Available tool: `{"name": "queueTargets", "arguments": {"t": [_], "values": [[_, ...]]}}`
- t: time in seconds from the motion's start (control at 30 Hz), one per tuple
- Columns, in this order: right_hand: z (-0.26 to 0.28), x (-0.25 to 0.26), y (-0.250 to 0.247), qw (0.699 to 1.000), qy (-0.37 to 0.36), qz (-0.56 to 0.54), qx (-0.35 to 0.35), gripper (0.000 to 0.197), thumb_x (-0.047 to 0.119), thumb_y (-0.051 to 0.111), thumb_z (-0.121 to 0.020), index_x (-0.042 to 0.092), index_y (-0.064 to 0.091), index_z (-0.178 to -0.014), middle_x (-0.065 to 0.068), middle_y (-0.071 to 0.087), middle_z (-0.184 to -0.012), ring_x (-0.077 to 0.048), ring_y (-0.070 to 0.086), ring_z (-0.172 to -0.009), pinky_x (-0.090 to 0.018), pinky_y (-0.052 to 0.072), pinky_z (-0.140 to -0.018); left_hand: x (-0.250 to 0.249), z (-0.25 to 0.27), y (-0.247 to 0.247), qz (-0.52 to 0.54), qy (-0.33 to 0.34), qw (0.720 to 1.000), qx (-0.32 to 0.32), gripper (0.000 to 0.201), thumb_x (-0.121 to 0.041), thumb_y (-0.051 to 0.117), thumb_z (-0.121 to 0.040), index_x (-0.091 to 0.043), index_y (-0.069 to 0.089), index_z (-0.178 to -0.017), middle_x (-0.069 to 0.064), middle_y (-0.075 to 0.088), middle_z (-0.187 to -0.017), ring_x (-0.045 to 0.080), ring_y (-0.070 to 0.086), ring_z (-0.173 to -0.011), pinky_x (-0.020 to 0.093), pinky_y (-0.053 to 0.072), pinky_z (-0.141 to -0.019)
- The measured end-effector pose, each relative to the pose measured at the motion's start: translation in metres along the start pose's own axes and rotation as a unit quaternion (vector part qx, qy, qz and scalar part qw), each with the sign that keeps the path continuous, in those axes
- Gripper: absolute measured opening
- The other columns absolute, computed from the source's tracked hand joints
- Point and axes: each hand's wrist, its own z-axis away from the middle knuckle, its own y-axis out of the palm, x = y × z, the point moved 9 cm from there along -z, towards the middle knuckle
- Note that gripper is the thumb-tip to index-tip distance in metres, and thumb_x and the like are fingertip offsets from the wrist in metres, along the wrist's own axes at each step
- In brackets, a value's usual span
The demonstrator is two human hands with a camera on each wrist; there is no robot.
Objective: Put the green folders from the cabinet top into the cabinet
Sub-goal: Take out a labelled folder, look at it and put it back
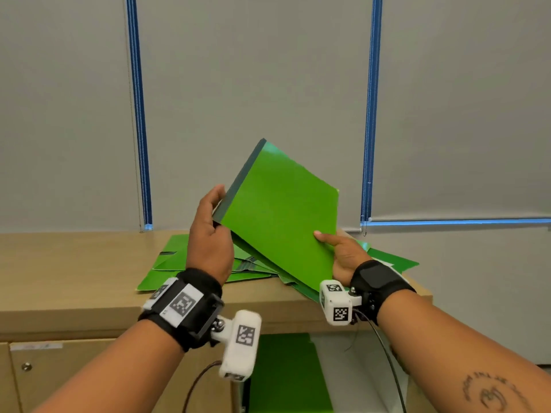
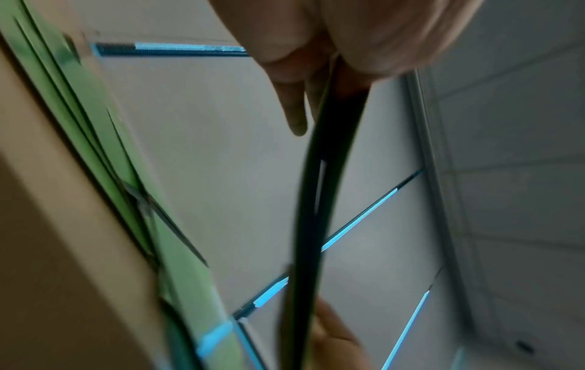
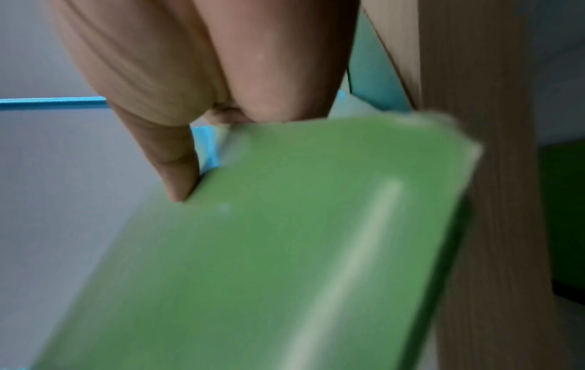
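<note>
I hold one green folder [image 1: 277,210] tilted up in the air above the wooden cabinet top [image 1: 59,263]. My left hand [image 1: 208,231] grips its dark spine edge [image 2: 313,200], thumb on one side and fingers behind. My right hand [image 1: 340,251] pinches the folder's lower right edge, thumb on the front face [image 3: 285,250]. Several more green folders [image 1: 167,263] lie fanned out on the cabinet top under my hands. Below the top, the open cabinet compartment [image 1: 286,371] shows green folders inside.
Grey roller blinds with blue side strips [image 1: 140,144] cover the wall behind the cabinet. A shut cabinet door with a small lock [image 1: 26,366] sits at the lower left. The cabinet top ends at its right edge [image 1: 423,293].
</note>
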Motion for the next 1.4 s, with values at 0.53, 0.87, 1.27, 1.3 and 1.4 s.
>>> {"name": "queueTargets", "arguments": {"t": [0.53, 0.87, 1.27, 1.3, 1.4], "values": [[0.049, -0.094, -0.104, 0.995, 0.036, 0.080, 0.036, 0.059, -0.002, 0.068, -0.075, 0.011, 0.053, -0.131, -0.017, 0.065, -0.125, -0.036, 0.060, -0.116, -0.056, 0.044, -0.102, 0.142, 0.116, 0.011, -0.155, -0.199, 0.936, 0.244, 0.017, -0.023, 0.044, -0.101, -0.013, 0.048, -0.114, 0.003, 0.061, -0.114, 0.023, 0.058, -0.110, 0.042, 0.045, -0.097], [0.055, -0.238, -0.189, 0.983, 0.154, 0.098, -0.009, 0.048, -0.012, 0.062, -0.078, 0.000, 0.058, -0.125, -0.018, 0.065, -0.124, -0.032, 0.059, -0.120, -0.046, 0.041, -0.108, 0.226, 0.239, 0.023, -0.181, -0.247, 0.928, 0.214, 0.018, -0.018, 0.038, -0.102, -0.033, 0.034, -0.093, -0.022, 0.033, -0.085, -0.008, 0.038, -0.074, 0.020, 0.034, -0.078], [0.020, -0.358, -0.263, 0.970, 0.203, 0.118, -0.062, 0.040, -0.017, 0.054, -0.083, 0.002, 0.060, -0.118, -0.016, 0.070, -0.110, -0.030, 0.067, -0.098, -0.039, 0.055, -0.088, 0.376, 0.285, 0.048, -0.320, -0.350, 0.864, 0.168, 0.020, -0.015, 0.041, -0.101, 0.003, 0.045, -0.108, 0.028, 0.059, -0.101, 0.044, 0.058, -0.096, 0.042, 0.042, -0.078], [0.014, -0.360, -0.265, 0.969, 0.193, 0.138, -0.065, 0.040, -0.017, 0.055, -0.083, 0.002, 0.060, -0.118, -0.016, 0.070, -0.108, -0.030, 0.067, -0.096, -0.037, 0.056, -0.085, 0.389, 0.284, 0.049, -0.329, -0.366, 0.856, 0.160, 0.025, -0.013, 0.042, -0.100, 0.004, 0.047, -0.117, 0.031, 0.059, -0.109, 0.046, 0.057, -0.101, 0.043, 0.042, -0.081], [-0.009, -0.354, -0.275, 0.967, 0.131, 0.177, -0.130, 0.049, -0.022, 0.056, -0.076, -0.001, 0.052, -0.121, -0.018, 0.069, -0.102, -0.031, 0.066, -0.088, -0.038, 0.056, -0.077, 0.425, 0.270, 0.048, -0.357, -0.376, 0.847, 0.120, 0.040, -0.009, 0.045, -0.098, 0.003, 0.043, -0.136, 0.030, 0.056, -0.125, 0.046, 0.055, -0.110, 0.046, 0.042, -0.091]]}}
